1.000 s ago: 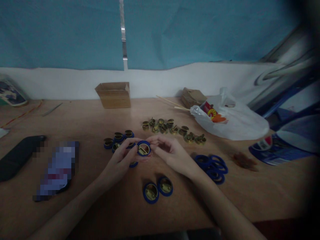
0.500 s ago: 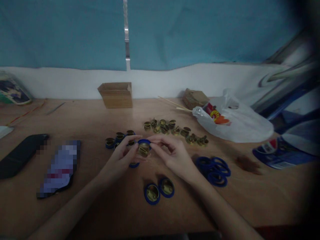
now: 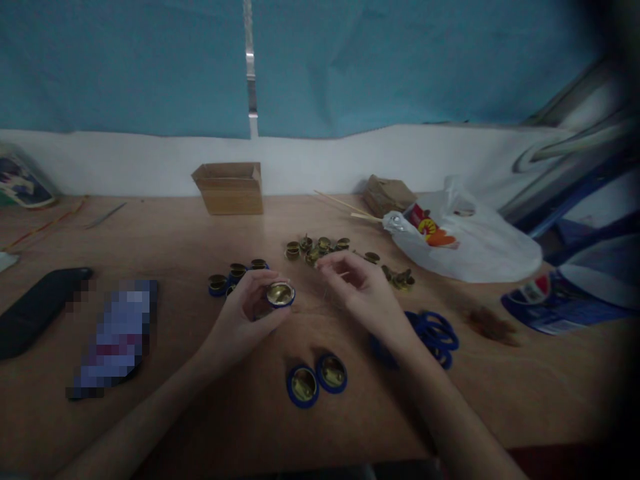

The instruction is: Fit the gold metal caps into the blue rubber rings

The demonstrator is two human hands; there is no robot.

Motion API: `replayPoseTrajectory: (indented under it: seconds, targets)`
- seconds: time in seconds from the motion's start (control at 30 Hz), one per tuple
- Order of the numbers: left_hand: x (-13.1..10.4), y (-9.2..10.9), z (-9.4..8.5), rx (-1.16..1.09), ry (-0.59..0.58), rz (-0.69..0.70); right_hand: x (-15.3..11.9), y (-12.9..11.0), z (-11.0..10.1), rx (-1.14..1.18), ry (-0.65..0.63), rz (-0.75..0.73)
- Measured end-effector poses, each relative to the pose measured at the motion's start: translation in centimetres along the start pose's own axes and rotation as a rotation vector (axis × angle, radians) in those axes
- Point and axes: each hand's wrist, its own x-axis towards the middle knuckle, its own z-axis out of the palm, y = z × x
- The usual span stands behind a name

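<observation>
While the left hand [image 3: 245, 315] grips a round metal piece [image 3: 281, 294] between its thumb and fingers, the right hand [image 3: 364, 293] is poised a little apart from it, fingers curled and tips drawn together; the picture is too dim and soft there to tell whether they hold anything. The gripped piece, near the middle of the view above a wooden table [image 3: 365, 413], is shaped like a shallow cup, brass-coloured, its hollow side facing up toward the viewer, with pale glints inside and a dark blue edge showing along the bottom. Nearer the viewer lie two blue-ringed brass pieces [image 3: 303, 385], side by side, their hollows in shadow. Just beyond the left hand sits a group of similar blue-rimmed pieces [image 3: 238, 271], partly hidden by its fingers. Behind the right fingertips are plain brass pieces [image 3: 293, 250], and beside the right forearm is a loose heap of dark blue rings [image 3: 440, 328], some overlapping. Further out, an open cardboard box [image 3: 233, 193] stands at the back, a white plastic bag [image 3: 493, 243] slumps at right, and a dark phone-like slab [image 3: 43, 310] lies at left.
</observation>
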Motion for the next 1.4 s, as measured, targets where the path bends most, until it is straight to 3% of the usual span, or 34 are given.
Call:
replayPoseTrajectory:
  seconds: [0.1,0.2,0.33,0.5,0.93,1.4]
  targets:
    - [-0.2,-0.1,0.2,0.219,-0.003,0.141,0.7,1.6,-1.5,-0.306,0.002,0.151]
    - [-0.5,-0.1,0.5,0.499,-0.045,0.309,0.8,2.4,-2.3,-0.496,-0.153,0.217]
    - [-1.0,-0.6,0.8,0.680,-0.139,0.391,0.6,2.6,-1.9,-0.474,-0.330,0.172]
    - [-1.3,-1.4,0.6,0.807,-0.223,0.412,0.5,3.7,-0.6,-0.464,-0.397,0.066]
    - [-1.3,-1.0,0.4,0.902,-0.301,0.520,0.7,4.0,0.2,-0.496,-0.398,0.008]
    - [-1.3,-0.8,0.5,0.910,-0.325,0.522,0.6,3.7,0.3,-0.458,-0.377,-0.012]
